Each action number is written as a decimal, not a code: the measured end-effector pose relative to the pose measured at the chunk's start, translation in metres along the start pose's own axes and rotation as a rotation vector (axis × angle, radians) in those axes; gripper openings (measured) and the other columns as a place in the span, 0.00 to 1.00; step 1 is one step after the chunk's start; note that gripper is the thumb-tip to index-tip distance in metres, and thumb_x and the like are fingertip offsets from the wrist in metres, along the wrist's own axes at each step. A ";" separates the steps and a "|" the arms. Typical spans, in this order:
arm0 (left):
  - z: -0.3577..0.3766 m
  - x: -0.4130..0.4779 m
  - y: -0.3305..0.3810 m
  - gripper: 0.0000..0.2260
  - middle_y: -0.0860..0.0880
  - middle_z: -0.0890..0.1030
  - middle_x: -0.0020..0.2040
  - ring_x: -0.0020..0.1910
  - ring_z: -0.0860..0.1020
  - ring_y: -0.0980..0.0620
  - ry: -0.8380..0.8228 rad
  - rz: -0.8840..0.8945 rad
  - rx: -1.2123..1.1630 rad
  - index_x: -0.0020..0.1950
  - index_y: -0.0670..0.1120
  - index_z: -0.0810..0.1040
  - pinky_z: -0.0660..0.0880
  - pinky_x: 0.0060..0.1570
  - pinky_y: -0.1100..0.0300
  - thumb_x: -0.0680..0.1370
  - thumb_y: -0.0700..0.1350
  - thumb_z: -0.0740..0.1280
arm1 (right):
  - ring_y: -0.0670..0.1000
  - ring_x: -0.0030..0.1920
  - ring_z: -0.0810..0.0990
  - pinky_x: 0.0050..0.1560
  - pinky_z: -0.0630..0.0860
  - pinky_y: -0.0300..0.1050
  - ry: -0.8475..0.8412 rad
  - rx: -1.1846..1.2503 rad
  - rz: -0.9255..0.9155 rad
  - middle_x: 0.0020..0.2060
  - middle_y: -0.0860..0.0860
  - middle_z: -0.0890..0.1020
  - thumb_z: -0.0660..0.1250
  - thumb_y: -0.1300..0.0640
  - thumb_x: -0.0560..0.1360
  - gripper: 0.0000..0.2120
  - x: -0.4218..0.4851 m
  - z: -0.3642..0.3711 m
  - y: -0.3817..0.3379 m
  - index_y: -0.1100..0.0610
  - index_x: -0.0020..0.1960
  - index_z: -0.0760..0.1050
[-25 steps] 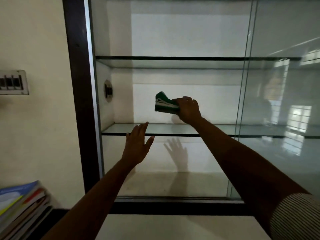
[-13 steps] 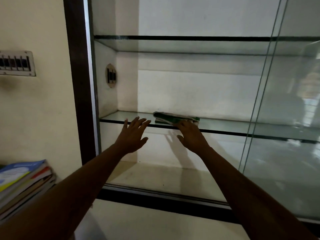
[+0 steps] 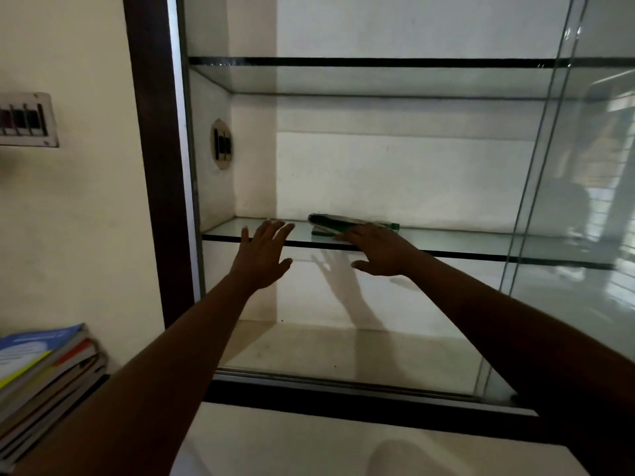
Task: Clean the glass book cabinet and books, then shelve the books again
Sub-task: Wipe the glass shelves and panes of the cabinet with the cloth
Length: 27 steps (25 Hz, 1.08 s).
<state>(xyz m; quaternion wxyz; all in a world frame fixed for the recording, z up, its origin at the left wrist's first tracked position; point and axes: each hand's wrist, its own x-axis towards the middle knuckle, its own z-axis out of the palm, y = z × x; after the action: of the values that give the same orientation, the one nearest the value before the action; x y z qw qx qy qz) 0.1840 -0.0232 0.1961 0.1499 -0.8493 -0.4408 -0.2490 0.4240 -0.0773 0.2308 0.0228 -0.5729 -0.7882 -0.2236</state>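
We count two hands, one cloth, two glass shelves, one sliding glass door and one stack of books.

The cabinet (image 3: 151, 166) has a dark frame and a pale back wall. Its glass door (image 3: 567, 201) stands at the right and shows reflections. The upper shelf (image 3: 343, 77) carries nothing we can see.

The cloth (image 3: 330, 224) lies flat on the lower shelf (image 3: 464, 242), left of centre and close to the front edge. It is folded, green with white bands.

The right hand (image 3: 378, 250) lies on the cloth's near edge, fingers straight and together, thumb out to the side and gripping nothing.

The left hand (image 3: 264, 255) is just left of the cloth, apart from it. Its fingers are straight and spread, with the tips at the shelf's front edge. We cannot tell if they touch the glass.

The books (image 3: 44, 369) lie flat in a stack at lower left, outside the cabinet. The top cover is blue with a yellow-green edge. We cannot count the spines exactly, and the print on the cover is too small to read.

One switch plate (image 3: 24, 120) sits on the wall to the left. One round socket (image 3: 222, 144) is on the cabinet's inner left side. We can read no labels on either.
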 end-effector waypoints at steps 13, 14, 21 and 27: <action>0.059 0.049 -0.041 0.15 0.46 0.84 0.51 0.45 0.83 0.46 0.512 0.365 0.098 0.58 0.46 0.81 0.78 0.36 0.56 0.78 0.50 0.60 | 0.53 0.37 0.83 0.25 0.67 0.38 0.417 -0.163 -0.029 0.59 0.51 0.80 0.68 0.64 0.70 0.29 0.034 0.048 0.002 0.47 0.68 0.70; 0.062 0.051 -0.044 0.14 0.46 0.84 0.52 0.47 0.83 0.45 0.514 0.376 0.087 0.57 0.45 0.81 0.79 0.39 0.55 0.78 0.48 0.60 | 0.53 0.38 0.84 0.24 0.70 0.38 0.455 -0.132 -0.044 0.56 0.52 0.81 0.70 0.65 0.66 0.29 0.036 0.049 0.005 0.50 0.65 0.73; 0.047 0.043 -0.037 0.17 0.46 0.79 0.61 0.56 0.80 0.43 0.263 0.294 -0.010 0.66 0.48 0.72 0.79 0.49 0.52 0.77 0.44 0.67 | 0.53 0.56 0.80 0.33 0.78 0.40 0.261 0.108 0.000 0.58 0.55 0.80 0.74 0.69 0.58 0.36 0.028 0.034 -0.005 0.52 0.64 0.74; 0.019 0.043 -0.037 0.19 0.46 0.71 0.70 0.68 0.71 0.43 -0.140 0.168 -0.148 0.72 0.49 0.65 0.72 0.62 0.47 0.81 0.48 0.56 | 0.52 0.62 0.76 0.45 0.80 0.45 0.181 0.256 0.061 0.61 0.54 0.78 0.73 0.68 0.63 0.34 0.027 0.028 -0.006 0.51 0.66 0.72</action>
<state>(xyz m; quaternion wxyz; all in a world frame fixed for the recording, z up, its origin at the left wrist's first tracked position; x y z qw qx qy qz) 0.1797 0.0361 0.2060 0.0759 -0.9072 -0.3579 -0.2078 0.4157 -0.0442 0.2116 0.1732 -0.5666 -0.7872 -0.1712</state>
